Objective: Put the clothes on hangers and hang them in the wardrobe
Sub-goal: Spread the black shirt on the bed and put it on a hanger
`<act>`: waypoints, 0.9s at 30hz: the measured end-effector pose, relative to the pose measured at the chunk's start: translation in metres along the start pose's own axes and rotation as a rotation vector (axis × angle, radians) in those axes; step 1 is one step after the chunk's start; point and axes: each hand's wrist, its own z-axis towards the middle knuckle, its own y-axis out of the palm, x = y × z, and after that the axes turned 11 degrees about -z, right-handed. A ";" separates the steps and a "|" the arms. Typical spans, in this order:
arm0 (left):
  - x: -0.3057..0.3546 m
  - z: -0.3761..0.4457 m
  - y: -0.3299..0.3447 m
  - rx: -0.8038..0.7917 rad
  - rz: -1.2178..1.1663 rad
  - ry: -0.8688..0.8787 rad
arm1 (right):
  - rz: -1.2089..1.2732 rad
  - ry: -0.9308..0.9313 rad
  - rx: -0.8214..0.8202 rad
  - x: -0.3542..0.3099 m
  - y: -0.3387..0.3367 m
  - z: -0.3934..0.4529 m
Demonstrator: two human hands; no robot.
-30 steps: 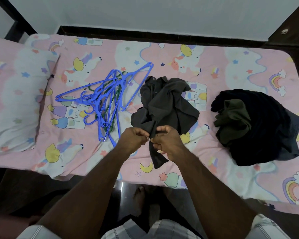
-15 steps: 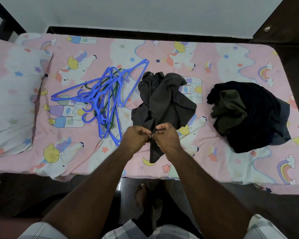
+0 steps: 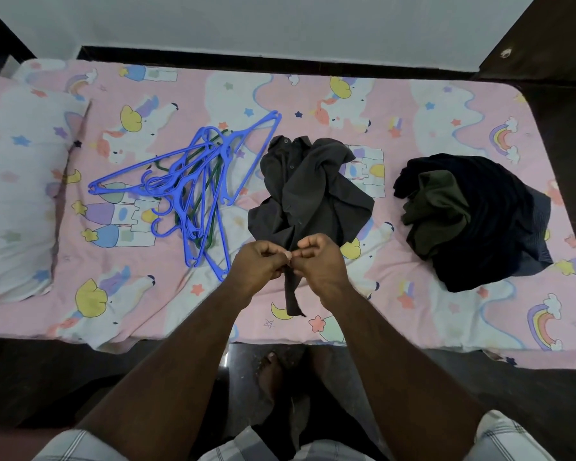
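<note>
A crumpled dark grey button shirt [image 3: 313, 188] lies in the middle of the bed. My left hand [image 3: 258, 266] and my right hand [image 3: 318, 261] meet at its near edge, both pinching the front button strip, whose tail hangs down below them. To the left of the shirt lies a tangled heap of blue and green plastic hangers [image 3: 193, 191]. On the right sits a pile of dark clothes [image 3: 486, 221] with an olive green garment on top.
The bed [image 3: 446, 314] has a pink unicorn-print sheet, with a matching pillow [image 3: 17, 194] at the left end. A white wall runs behind the bed. A dark wooden post [image 3: 546, 34] stands at the back right. My bare foot [image 3: 273, 367] rests on the dark floor.
My hands stay together on the shirt's front strip, with only small finger movement. The view has shifted slightly, so the bed appears lower in the frame.
</note>
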 end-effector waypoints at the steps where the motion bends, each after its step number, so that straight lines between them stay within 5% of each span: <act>1: 0.000 0.001 0.000 0.011 0.004 0.004 | 0.000 0.001 -0.004 0.000 0.000 0.000; 12: -0.001 0.007 0.004 0.043 -0.166 -0.027 | 0.371 0.263 -0.084 -0.004 -0.006 0.011; 20: 0.002 0.012 0.014 0.117 -0.148 0.003 | 0.014 0.028 0.029 -0.003 -0.004 0.011; 27: -0.003 0.013 0.015 0.074 -0.289 -0.063 | 0.399 0.255 -0.110 -0.006 -0.009 0.012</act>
